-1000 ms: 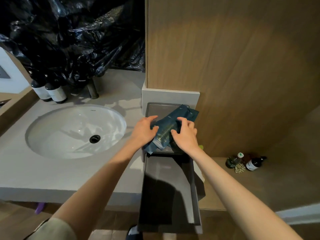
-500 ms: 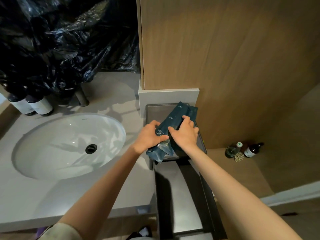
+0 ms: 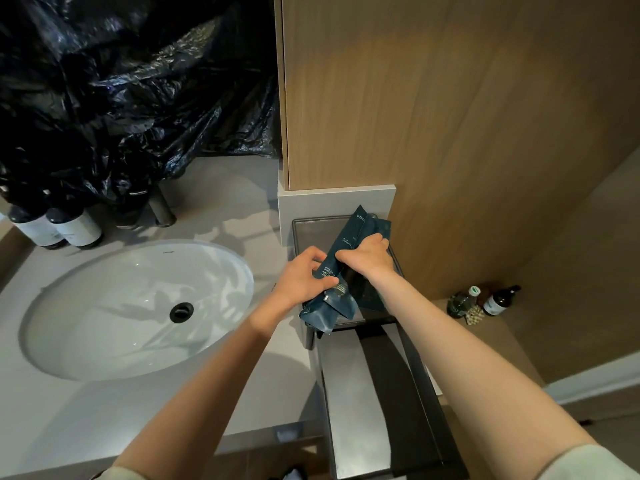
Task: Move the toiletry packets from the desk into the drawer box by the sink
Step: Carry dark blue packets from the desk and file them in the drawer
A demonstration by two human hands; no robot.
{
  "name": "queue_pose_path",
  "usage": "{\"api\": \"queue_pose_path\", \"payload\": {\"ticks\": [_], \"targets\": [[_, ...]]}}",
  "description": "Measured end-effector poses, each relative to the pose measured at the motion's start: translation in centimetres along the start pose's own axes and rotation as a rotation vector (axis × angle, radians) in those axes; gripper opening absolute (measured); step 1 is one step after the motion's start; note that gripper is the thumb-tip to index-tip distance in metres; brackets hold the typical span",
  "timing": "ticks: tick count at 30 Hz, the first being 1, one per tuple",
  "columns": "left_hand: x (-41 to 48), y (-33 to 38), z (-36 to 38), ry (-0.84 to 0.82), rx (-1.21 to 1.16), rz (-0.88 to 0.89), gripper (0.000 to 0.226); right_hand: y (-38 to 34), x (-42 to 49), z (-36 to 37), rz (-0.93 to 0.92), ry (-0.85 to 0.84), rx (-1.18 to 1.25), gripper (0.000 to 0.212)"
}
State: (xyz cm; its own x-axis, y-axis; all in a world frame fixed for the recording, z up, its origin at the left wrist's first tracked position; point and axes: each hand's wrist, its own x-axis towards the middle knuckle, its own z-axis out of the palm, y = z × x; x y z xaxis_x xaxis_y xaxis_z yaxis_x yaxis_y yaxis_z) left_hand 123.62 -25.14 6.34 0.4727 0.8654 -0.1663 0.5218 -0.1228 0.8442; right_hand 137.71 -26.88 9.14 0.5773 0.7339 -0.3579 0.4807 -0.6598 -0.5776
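Several dark teal toiletry packets lie in a stack on top of the dark drawer box at the right end of the sink counter. My left hand grips the stack's near left part, thumb on top. My right hand grips the stack's upper right part, fingers curled over the packets. The stack's near end hangs over the box's front edge. Below it the drawer is pulled out toward me and shows a grey floor.
A white oval sink sits left of the box in the grey counter. Two dark bottles with white labels and a crumpled black plastic bag stand behind it. A wood panel wall rises behind the box; small bottles stand lower right.
My view has shifted left and closer. Both hands have stayed on the packet stack, shifting their grip a little; the right hand has slid farther up the stack.
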Motion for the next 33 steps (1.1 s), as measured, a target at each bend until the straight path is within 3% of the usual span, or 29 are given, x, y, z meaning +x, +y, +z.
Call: {"api": "queue_pose_path", "payload": {"ticks": [4, 16, 20, 24, 27, 33], "targets": [[-0.3, 0.5, -0.1, -0.070, -0.222, -0.158, 0.042, 0.4, -0.4, 0.2, -0.062, 0.077, -0.028, 0.069], [-1.3, 1.7, -0.5, -0.048, -0.389, -0.255, 0.038, 0.5, -1.7, -0.1, -0.155, 0.202, -0.165, 0.045], [-2.1, 2.2, -0.6, -0.007, -0.511, -0.307, 0.039, 1.2, -1.9, -1.9, -0.117, 0.176, -0.024, 0.035], [-3.9, 2.9, -1.1, 0.016, -0.634, -0.310, 0.034, 3.7, -2.1, -3.7, -0.102, 0.069, 0.256, 0.044], [-6.1, 3.5, -1.2, 0.066, -0.666, -0.264, 0.029, 6.0, -3.2, -4.8, -0.090, -0.016, 0.536, 0.018], [-11.6, 4.6, 0.5, 0.066, -0.859, -0.268, 0.040, 10.0, -8.4, -7.5, -0.198, -0.235, 0.734, 0.024]]}}
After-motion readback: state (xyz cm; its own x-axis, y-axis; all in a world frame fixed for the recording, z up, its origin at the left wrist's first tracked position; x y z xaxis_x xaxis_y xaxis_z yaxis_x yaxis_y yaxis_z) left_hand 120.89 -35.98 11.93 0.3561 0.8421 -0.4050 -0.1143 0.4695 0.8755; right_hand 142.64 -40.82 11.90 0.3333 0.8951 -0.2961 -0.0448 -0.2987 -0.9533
